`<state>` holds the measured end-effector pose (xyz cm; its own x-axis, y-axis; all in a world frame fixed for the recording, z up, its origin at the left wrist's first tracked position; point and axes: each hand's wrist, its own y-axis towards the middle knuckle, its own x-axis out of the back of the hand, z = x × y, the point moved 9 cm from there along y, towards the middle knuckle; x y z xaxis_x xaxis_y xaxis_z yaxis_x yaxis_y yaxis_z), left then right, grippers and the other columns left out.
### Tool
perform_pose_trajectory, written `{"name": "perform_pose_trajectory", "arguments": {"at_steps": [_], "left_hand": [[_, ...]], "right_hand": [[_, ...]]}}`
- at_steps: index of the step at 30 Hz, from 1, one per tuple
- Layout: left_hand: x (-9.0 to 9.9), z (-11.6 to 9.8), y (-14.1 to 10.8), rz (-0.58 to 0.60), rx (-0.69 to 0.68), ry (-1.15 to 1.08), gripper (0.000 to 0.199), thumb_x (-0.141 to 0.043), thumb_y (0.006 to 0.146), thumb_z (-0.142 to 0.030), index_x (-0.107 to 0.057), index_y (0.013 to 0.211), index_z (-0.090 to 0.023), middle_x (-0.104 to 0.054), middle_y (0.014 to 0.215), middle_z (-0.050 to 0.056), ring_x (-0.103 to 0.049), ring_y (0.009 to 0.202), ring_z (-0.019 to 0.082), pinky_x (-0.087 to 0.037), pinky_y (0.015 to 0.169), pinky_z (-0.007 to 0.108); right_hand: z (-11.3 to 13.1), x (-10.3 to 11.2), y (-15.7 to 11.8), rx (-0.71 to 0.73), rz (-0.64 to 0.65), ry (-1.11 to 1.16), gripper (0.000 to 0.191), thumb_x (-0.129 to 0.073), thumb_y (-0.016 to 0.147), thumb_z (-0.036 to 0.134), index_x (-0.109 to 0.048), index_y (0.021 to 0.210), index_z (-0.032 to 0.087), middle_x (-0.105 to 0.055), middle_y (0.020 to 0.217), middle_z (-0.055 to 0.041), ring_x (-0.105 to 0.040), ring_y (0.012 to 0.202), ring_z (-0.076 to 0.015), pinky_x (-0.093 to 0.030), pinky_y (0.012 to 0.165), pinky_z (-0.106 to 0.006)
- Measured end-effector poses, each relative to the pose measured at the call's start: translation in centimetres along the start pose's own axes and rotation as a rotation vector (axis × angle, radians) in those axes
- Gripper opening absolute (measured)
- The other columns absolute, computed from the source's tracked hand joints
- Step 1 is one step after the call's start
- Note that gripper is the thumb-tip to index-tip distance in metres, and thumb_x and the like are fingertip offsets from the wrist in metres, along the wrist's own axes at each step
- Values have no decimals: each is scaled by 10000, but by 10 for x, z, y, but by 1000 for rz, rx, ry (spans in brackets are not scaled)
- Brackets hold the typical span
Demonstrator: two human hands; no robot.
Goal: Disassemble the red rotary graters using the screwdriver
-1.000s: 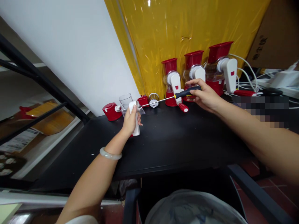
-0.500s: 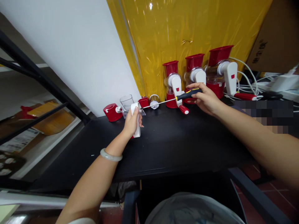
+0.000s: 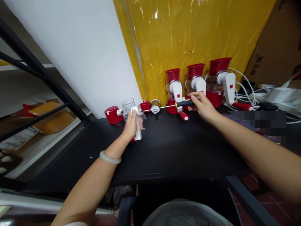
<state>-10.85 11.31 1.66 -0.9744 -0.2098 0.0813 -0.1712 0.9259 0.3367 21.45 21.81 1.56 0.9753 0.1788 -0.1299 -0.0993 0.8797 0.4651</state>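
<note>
Screwdriver: one; its dark handle with yellow marks (image 3: 184,103) is held by the right hand (image 3: 203,107), and its shaft is pointed at the upper end of the white crank; whether the tip is seated cannot be told.
White crank: one loose; it is held roughly upright by the left hand (image 3: 130,125) above the table (image 3: 169,150).
Right fingers: closed around the rear of the screwdriver handle, which extends from them towards the crank; some are hidden.
Left fingers: clamped on the crank, with the thumb laid along its upper part.
Clear housing (image 3: 128,104): one, seen just behind the left hand; contact cannot be told.
Loose red parts: two, one larger (image 3: 113,115) and one smaller (image 3: 145,106).
Metal drum (image 3: 155,106): one, placed beside the smaller red part.
Assembled grinders (image 3: 218,83): three, lined up before the yellow sheet (image 3: 162,44).
</note>
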Motion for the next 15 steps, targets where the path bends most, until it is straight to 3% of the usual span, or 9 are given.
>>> {"name": "perform_pose_trajectory", "arguments": {"at_steps": [2, 5, 10, 15], "left_hand": [[0, -7, 3, 9, -19, -9, 768, -484, 884, -824, -462, 1373, -232, -614, 594, -48, -559, 397, 129, -509, 446, 254], [-1, -23, 12, 27, 15, -25, 727, -518, 929, -726, -395, 1469, -256, -682, 670, -4, -618, 420, 148, -496, 438, 249], [-7, -45, 30, -8, 80, -80, 489, -590, 918, -556, -501, 1290, -250, -666, 665, -25, -627, 433, 136, -509, 450, 235], [-15, -32, 33, -108, 161, -255, 446, -611, 846, -577, -518, 1097, -221, -612, 638, -44, -625, 452, 127, -505, 449, 224]], "right_hand": [[-6, -1, 2, -74, -32, 70, 374, -785, 834, 519, -585, 1028, 269, -647, 779, 47, -609, 555, -117, -550, 543, -267], [-8, -5, 12, -158, -85, 176, 336, -783, 840, 459, -555, 983, 259, -617, 708, 69, -591, 530, -102, -530, 536, -241], [11, -13, 36, -168, -220, 261, 234, -713, 907, 387, -531, 916, 240, -555, 643, 81, -515, 477, -70, -464, 490, -195], [7, -12, 38, -151, -370, 285, 263, -662, 930, 432, -504, 856, 235, -515, 607, 80, -464, 433, -66, -398, 419, -175]]}}
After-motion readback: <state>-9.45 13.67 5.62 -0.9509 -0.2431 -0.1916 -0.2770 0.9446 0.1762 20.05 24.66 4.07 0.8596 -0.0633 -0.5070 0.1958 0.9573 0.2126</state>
